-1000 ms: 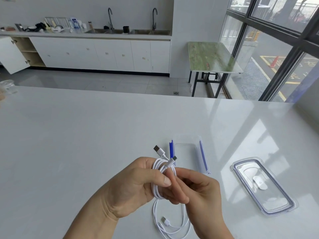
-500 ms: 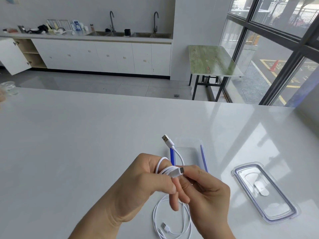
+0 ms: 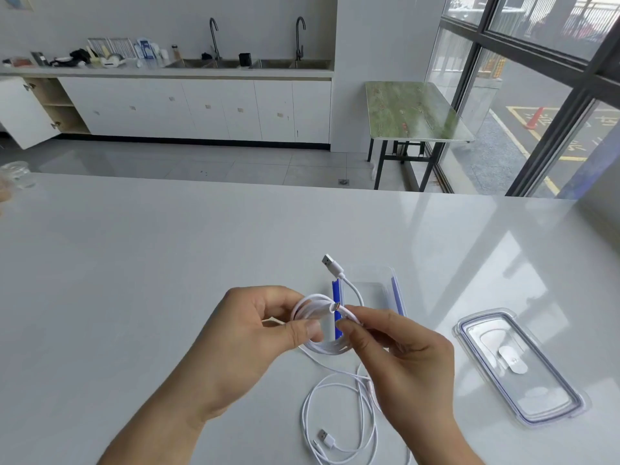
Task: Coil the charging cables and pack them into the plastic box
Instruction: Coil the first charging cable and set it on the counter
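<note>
Near the clear rectangular plastic box [image 3: 369, 284], the left hand [image 3: 255, 333] is clamping its grip around the coiled white charging cable [image 3: 318, 344]; the right hand [image 3: 402, 360] is pinching its end. Slackening either grip is probably risking loops springing apart.

Both hands' fingers [image 3: 303, 328] pinch a coiled white cable [image 3: 315, 317]; beyond them, the plastic box [image 3: 369, 290]; below, a loose cable [image 3: 339, 417].

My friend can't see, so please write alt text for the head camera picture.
The left hand grips a coiled white cable while the right hand pinches its end, above a white table. A second cable, an open plastic box and its lid lie nearby.
</note>
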The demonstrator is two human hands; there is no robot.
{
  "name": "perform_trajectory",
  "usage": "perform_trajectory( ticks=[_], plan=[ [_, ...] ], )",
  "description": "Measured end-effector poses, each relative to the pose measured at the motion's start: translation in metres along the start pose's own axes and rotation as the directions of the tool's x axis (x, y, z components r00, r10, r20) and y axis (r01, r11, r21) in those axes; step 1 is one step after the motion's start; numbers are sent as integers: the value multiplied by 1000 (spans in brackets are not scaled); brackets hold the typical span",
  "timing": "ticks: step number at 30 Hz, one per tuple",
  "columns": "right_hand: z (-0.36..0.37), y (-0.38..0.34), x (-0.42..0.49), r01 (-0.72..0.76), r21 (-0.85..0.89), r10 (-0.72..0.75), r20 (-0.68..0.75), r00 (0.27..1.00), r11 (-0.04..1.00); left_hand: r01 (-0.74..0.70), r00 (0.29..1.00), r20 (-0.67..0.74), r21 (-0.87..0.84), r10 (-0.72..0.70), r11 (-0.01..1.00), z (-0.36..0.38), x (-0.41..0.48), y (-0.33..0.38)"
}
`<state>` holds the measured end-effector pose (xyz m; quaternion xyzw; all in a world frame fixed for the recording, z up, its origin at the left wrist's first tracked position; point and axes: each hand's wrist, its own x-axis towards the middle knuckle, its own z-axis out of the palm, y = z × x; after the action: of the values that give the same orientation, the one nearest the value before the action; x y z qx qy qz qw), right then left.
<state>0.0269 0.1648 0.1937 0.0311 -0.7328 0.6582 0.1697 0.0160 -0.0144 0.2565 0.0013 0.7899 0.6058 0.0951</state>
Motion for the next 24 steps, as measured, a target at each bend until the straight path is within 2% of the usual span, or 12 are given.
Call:
perform_trajectory(
  ticks=[3,5,11,15,18,20,24],
  plan=[
    [-1,-5,3,-132,90,124,83,989,987,-42,993,-104,154,58,987,8,-4,-6],
    [-4,-7,6,-217,146,196,146,970,965,-44,986,-151,188,73,981,14,-5,-9],
    [-18,-4,9,-390,321,296,304,905,863,-20,985,-171,60,30,998,18,-4,-9],
    [-21,-2,11,-445,380,377,244,894,811,-27,983,-182,-62,15,998,20,-2,-6],
    [-24,0,10,-465,305,418,208,884,831,-28,984,-176,-187,-6,982,21,-1,-4],
    [-28,1,8,-440,204,392,238,889,875,-13,988,-154,-222,-22,975,22,0,-2],
    [-34,3,8,-427,124,389,248,887,896,14,989,-138,-283,-55,959,22,2,-1]
  ],
)
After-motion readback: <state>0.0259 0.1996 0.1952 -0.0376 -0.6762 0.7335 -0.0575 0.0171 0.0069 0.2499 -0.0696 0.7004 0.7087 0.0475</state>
